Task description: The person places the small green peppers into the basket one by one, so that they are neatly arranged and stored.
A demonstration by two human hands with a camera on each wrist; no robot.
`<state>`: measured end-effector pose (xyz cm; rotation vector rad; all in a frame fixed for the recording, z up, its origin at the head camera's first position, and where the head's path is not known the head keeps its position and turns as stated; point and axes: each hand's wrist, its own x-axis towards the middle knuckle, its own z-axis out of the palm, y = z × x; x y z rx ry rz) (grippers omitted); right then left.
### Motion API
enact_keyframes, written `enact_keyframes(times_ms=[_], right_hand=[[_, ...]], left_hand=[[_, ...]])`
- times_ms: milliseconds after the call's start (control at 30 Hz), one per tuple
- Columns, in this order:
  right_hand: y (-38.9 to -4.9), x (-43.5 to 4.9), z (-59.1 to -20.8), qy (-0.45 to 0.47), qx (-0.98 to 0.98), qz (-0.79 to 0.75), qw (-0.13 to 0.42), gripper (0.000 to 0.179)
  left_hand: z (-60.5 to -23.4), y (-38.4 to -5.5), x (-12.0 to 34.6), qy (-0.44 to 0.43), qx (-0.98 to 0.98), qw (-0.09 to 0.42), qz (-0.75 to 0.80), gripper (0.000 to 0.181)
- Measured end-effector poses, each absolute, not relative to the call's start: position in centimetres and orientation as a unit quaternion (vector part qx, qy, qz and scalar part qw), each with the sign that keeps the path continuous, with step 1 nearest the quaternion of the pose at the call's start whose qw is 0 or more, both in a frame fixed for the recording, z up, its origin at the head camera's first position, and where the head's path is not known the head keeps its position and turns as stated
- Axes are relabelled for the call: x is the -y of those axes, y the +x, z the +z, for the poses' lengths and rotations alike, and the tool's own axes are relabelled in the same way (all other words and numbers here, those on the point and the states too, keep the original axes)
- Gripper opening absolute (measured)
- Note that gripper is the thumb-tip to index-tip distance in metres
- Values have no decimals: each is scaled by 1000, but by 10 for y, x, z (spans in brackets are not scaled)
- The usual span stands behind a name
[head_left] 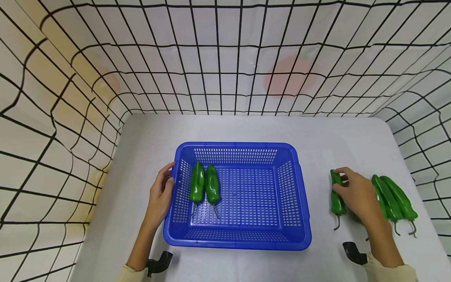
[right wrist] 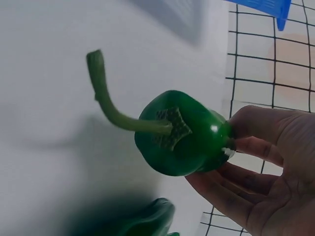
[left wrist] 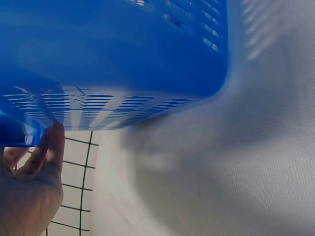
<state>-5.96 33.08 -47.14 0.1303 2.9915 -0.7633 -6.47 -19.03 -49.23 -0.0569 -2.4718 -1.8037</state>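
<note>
A blue plastic basket (head_left: 236,245) with slotted walls stands on the table, and two green peppers (head_left: 212,184) lie side by side in its left part, stems toward the person. At the basket's left side, the left hand (head_left: 160,197) grips the rim; in the left wrist view its fingertips meet the outer wall. Right of the basket, the right hand (head_left: 359,194) pinches another long green pepper (right wrist: 177,132) between thumb and fingers. That pepper's curved stem points toward the wrist camera, and the hand covers part of its side.
Several more green peppers (head_left: 398,196) lie to the right of the right hand, partly hidden by it and the forearm. A black wire grid (head_left: 229,74) encloses the white table (head_left: 246,127) at the back and both sides. Black wrist-camera mounts (head_left: 354,253) stick out near both sleeves.
</note>
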Motion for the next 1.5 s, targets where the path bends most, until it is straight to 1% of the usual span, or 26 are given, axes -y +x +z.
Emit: enact_keyframes(times_ms=[233,467,767,1100,1500], right_hand=[[-69,-325,-460,37,-964,-264,6,42],[-76,-319,-447,21,-958,-284,-14,42],[-86,-303,-431,27,-953,-300,-26,42],[-97,-279,-414,24,-943,-330,-32,44],[-103,-249,-408,-3,-932,-363,-26,43]], left_hand=[[-492,-66,188,-4,813,36,-581,46],[-493,-65,189,-14,810,39,-586,46],[-492,-65,188,-3,809,37,-586,46],[-495,-65,191,-18,807,42,-589,45],[-495,-66,191,-23,808,44,-587,45]])
